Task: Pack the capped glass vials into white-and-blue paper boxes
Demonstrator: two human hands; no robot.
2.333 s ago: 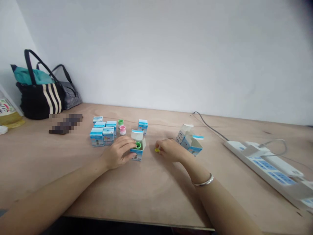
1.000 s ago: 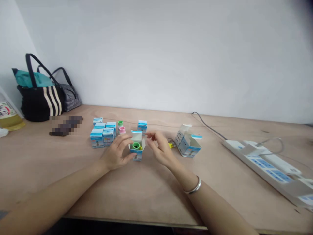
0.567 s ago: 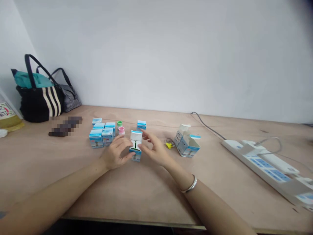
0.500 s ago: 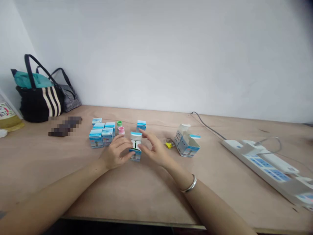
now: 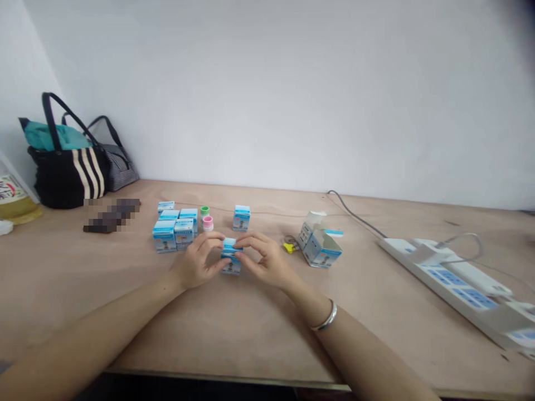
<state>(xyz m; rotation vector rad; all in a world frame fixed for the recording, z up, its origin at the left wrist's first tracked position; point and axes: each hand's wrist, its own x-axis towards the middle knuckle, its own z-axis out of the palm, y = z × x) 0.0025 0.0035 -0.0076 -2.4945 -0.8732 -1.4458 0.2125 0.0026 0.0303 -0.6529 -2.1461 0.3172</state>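
Observation:
A small blue and white box (image 5: 230, 257) stands on the wooden table (image 5: 259, 328) with its lid down. My left hand (image 5: 199, 262) grips its left side. My right hand (image 5: 264, 260) holds its right side, fingertips pressing on the top flap. Just left of the hands stand several closed boxes of the same kind (image 5: 175, 227). A green cap (image 5: 204, 210) and a pink cap (image 5: 208, 222) sit behind my left hand. A single closed box (image 5: 241, 217) stands behind the held one. To the right lie a small yellow piece (image 5: 288, 247) and an open box (image 5: 320, 243) tipped on its side.
A striped black bag (image 5: 69, 161) and a grey bag (image 5: 116, 156) stand at the back left by the wall. A yellowish bottle (image 5: 13, 195) is at the far left edge. A white power strip (image 5: 455, 284) with its cable lies along the right side.
My right hand dropped a yellow piece into the open box beside the green one, then folded the side flaps and pressed the lid down. The box is now closed between both hands.

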